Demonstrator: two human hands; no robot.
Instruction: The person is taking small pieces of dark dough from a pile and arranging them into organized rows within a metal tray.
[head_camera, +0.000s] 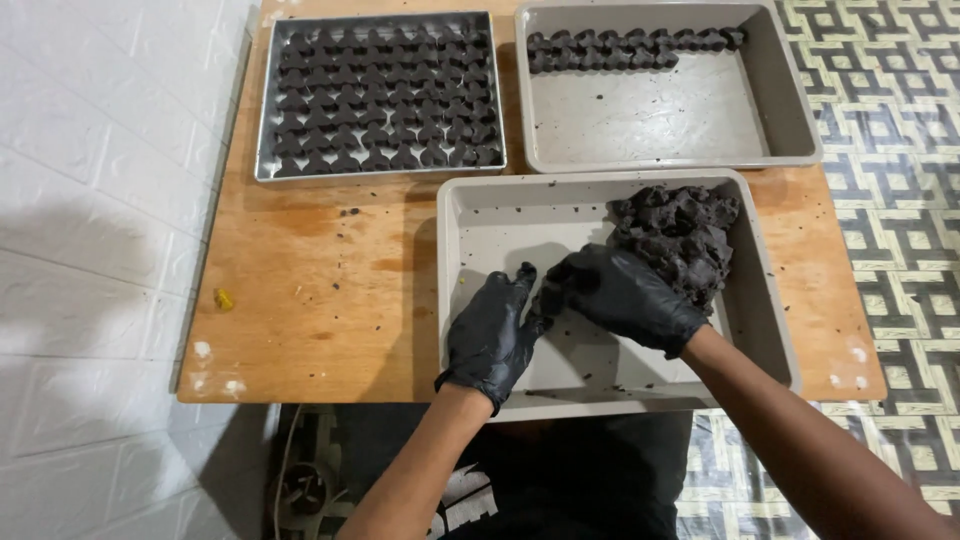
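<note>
Two gloved hands meet in the near grey tray (470, 215): the left hand (492, 335) and right hand (622, 295) pinch fingers together on a small dark lump, beside the dark dough mound (680, 235) at the tray's far right; it looks soft, sticky, best pinched from its edge

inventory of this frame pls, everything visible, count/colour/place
metal tray: 1, silver, far left of table, full of dark moulded pieces
far tray: 1, grey, far right, dark pieces along its back edge
near tray: 1, grey, table front
dark lump: 1, black-brown, near tray's right back corner
table: 1, brown wood
yellow scrap: 1, table left edge
left hand: black glove, in near tray
right hand: black glove, against lump
</note>
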